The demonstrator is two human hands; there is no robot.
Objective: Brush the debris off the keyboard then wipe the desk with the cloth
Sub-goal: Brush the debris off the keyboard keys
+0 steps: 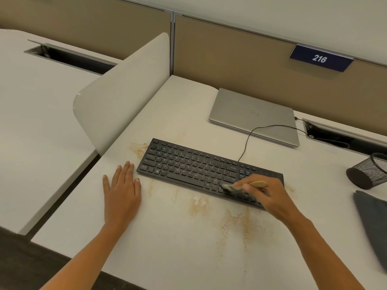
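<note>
An off-white desk (178, 114) in an office cubicle, seen from above, backed by tan partition walls. At 9 o'clock a second desk (41, 114) lies beyond a gap, and a rounded pale divider (123, 91) stands along the main desk's left edge. The near edge runs across the bottom left, with dark floor below it.

One left hand (122, 191) lies flat on the desk, fingers straight and holding nothing, just beside the left end of the one black keyboard (188, 166) at centre. Tan debris (234, 225) lies in several patches: at the keyboard's 10 o'clock corner, across the open desk at its 6 o'clock, and by its right end. That front strip and the bare stretch at 12 o'clock are the open room.

One right hand (270, 195) grips one small wooden brush (247, 185), its blurred bristles on the keyboard's right-hand keys. One closed silver laptop (254, 116) sits at 1 o'clock, a thin black cable (249, 139) looping before it. A blue plate (320, 58) above reads 216. At 3 o'clock sit a cable slot (345, 137), one black mesh cup (368, 172) tipped on its side, and one grey cloth (372, 222) at the right edge, well apart from both hands.
</note>
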